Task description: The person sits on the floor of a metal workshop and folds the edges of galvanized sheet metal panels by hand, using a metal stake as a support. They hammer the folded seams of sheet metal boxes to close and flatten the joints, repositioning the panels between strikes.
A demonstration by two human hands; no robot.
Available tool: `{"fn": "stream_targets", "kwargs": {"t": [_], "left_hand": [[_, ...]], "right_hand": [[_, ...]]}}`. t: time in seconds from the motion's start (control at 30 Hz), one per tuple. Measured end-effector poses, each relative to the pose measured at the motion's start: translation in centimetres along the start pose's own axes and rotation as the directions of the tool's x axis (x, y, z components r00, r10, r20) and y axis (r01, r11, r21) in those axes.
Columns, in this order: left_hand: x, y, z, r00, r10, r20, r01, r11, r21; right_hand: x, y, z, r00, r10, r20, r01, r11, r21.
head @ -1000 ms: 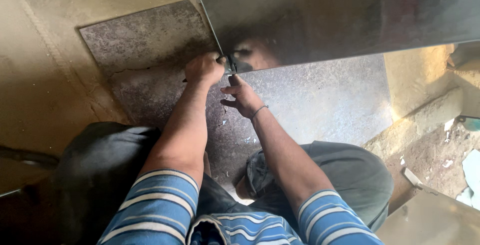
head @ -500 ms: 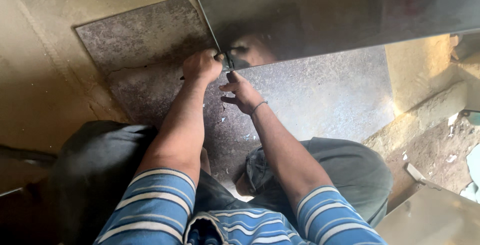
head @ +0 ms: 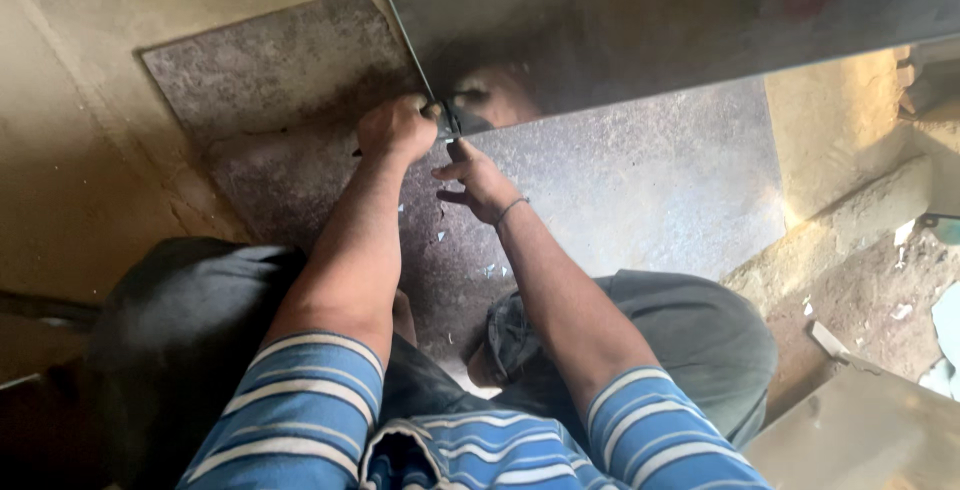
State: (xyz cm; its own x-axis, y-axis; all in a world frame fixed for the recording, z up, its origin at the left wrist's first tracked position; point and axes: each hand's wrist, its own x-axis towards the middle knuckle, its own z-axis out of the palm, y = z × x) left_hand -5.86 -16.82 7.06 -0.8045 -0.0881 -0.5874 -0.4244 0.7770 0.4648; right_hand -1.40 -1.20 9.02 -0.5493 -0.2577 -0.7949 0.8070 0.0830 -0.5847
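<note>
Head view: the left hand [head: 396, 130] is fisted around a small dark tool [head: 447, 122] at the lower corner of the shiny metal sheet [head: 640, 20], at 12 o'clock. The right hand [head: 482, 182] lies just below, fingers loosely spread on the grey floor slab [head: 640, 180]. Compared with a second ago, both hands hold nearly the same spot; work at the corner appears ongoing.

We saw a sheet of dull grey metal [head: 640, 20], smooth and faintly reflective, at twelve o'clock; beneath it lay a mottled, matt metal plate [head: 640, 180]; the floor [head: 70, 150] at nine o'clock looked rough and dusty; the sleeves [head: 310, 400] were striped cloth.
</note>
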Motion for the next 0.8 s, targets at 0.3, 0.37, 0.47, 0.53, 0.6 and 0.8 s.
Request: {"fn": "stream_targets", "kwargs": {"t": [0.3,0.37,0.47,0.53,0.6,0.8], "left_hand": [[-0.33,0.28,-0.26,0.999,0.032,-0.039,-0.032,0.999,0.010],[-0.37,0.30,-0.33,0.998,0.027,-0.051,-0.026,1.000,0.009],[-0.42,0.24,-0.40,0.999,0.020,-0.042,-0.020,1.000,-0.002],[-0.48,0.16,-0.39,0.999,0.018,-0.043,-0.019,1.000,-0.013],[-0.52,0.09,-0.35,0.998,0.034,-0.056,-0.034,0.999,-0.011],[-0.60,0.28,-0.06,0.994,0.069,-0.090,-0.068,0.998,0.013]], "right_hand": [[0.14,0.05,-0.30,1.000,-0.005,0.017,0.005,1.000,-0.020],[0.07,0.11,-0.28,1.000,-0.010,0.018,0.010,1.000,-0.021],[-0.06,0.21,-0.24,1.000,-0.022,0.022,0.022,0.999,-0.030],[-0.03,0.17,-0.23,0.999,-0.020,0.028,0.021,0.999,-0.030],[-0.13,0.34,-0.13,1.000,-0.002,0.022,0.003,1.000,-0.014],[-0.27,0.20,-0.38,1.000,-0.009,0.018,0.010,1.000,-0.023]]}}
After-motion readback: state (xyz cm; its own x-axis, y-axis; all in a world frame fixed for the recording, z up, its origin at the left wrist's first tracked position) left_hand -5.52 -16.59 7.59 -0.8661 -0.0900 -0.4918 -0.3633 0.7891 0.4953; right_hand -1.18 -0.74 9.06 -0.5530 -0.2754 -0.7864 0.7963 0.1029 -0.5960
